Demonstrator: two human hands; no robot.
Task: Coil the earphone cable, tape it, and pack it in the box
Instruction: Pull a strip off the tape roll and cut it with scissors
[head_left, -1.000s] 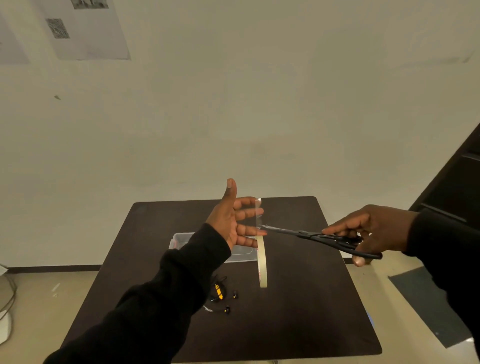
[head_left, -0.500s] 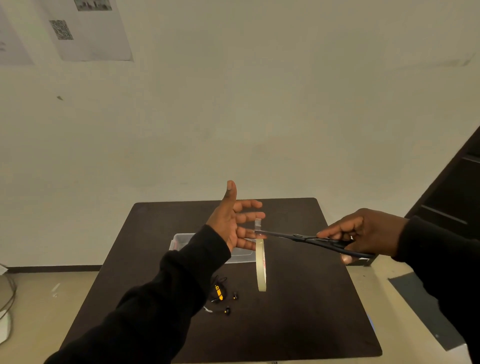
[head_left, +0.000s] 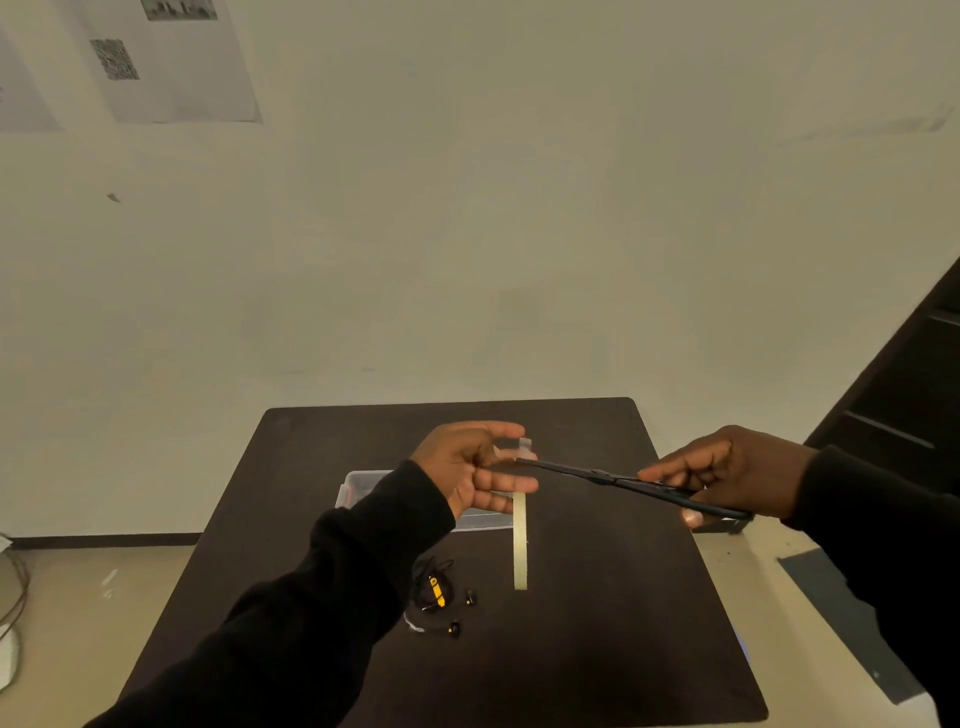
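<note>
My left hand (head_left: 475, 470) is raised over the table and pinches the free end of a clear tape strip (head_left: 524, 447). The tape roll (head_left: 520, 545) hangs edge-on below its fingers. My right hand (head_left: 727, 475) grips black scissors (head_left: 631, 483), whose blade tips meet the strip just beside my left fingers. The black earphones with a yellow remote (head_left: 435, 590) lie loosely coiled on the table below my left wrist, two earbuds beside them. A clear plastic box (head_left: 358, 486) sits behind my left forearm, partly hidden.
The dark, roughly square table (head_left: 623, 649) stands against a plain wall. Pale floor lies to both sides. A dark cabinet (head_left: 914, 415) rises at the right, and cables (head_left: 13, 597) lie on the floor at the far left.
My left hand has dropped lower and its thumb has folded down onto the tape strip. The scissors have followed, blades now level with the strip near my fingers.
</note>
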